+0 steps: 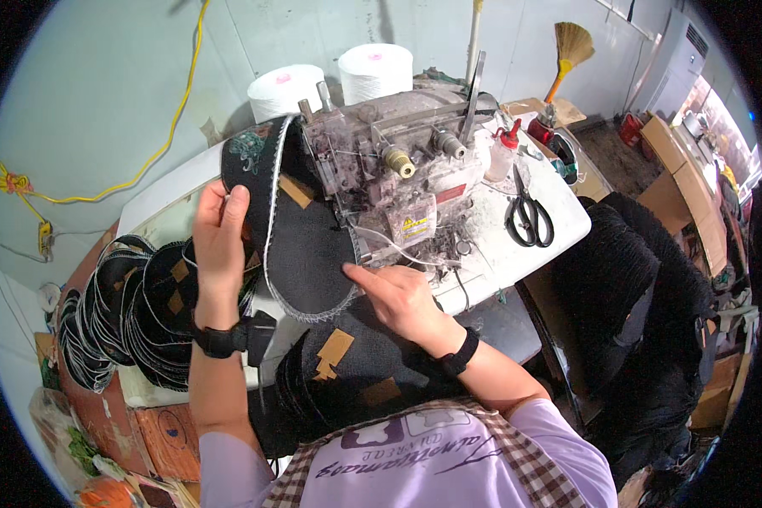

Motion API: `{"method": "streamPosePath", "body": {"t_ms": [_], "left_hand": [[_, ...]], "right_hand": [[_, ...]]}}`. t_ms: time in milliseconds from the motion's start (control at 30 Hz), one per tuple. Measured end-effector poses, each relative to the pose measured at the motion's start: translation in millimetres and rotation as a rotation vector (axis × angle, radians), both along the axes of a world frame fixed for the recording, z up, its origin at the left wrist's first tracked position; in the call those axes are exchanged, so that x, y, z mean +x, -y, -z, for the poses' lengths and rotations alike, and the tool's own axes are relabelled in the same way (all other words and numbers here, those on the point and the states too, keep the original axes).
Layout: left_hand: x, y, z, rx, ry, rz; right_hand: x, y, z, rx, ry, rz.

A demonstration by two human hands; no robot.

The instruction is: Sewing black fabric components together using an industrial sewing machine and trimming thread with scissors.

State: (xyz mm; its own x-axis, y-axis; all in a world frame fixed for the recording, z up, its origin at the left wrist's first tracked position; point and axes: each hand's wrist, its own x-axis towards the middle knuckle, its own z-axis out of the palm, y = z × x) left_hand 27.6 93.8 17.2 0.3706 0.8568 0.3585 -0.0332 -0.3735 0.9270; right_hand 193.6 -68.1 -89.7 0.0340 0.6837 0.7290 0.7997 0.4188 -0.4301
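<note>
A black insole-shaped piece (313,254) with white stitching along its edge hangs at the front left of a lint-covered overlock sewing machine (398,169). My left hand (220,233) is closed on its left side, thumb up. At the right edge, near the machine's needle area, my right hand (402,300) pinches the insole, index finger stretched along it and the other fingers curled. Where the edge enters the machine is hidden. Below, a stack of black pieces (406,347) with tan patches lies close to my body.
Stitched black insoles (131,296) pile up at the left. Black-handled scissors (529,220) and a red-capped bottle (501,157) are on the white machine table (567,229). Two white thread cones (377,72) stand behind. Large black stacks (618,296) fill the right side.
</note>
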Motion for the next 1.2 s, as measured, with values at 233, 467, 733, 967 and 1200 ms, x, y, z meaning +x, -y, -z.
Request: {"method": "streamPosePath", "body": {"t_ms": [233, 467, 733, 967, 1200], "left_hand": [[-47, 38, -52, 0.242, -0.561, 0.092], [-44, 108, -5, 0.617, -0.632, 0.208], [-9, 35, 59, 0.422, -0.338, -0.043], [-39, -31, 69, 0.237, -0.652, -0.415], [-112, -12, 66, 0.348, -1.440, -0.552]], "right_hand": [[-2, -14, -11, -0.045, 0.048, 0.064], [9, -9, -14, -0.017, -0.109, 0.029], [-2, 14, 12, -0.346, -0.013, -0.074], [13, 18, 13, -0.324, -0.071, -0.155], [53, 17, -13, -0.224, -0.738, -0.097]]}}
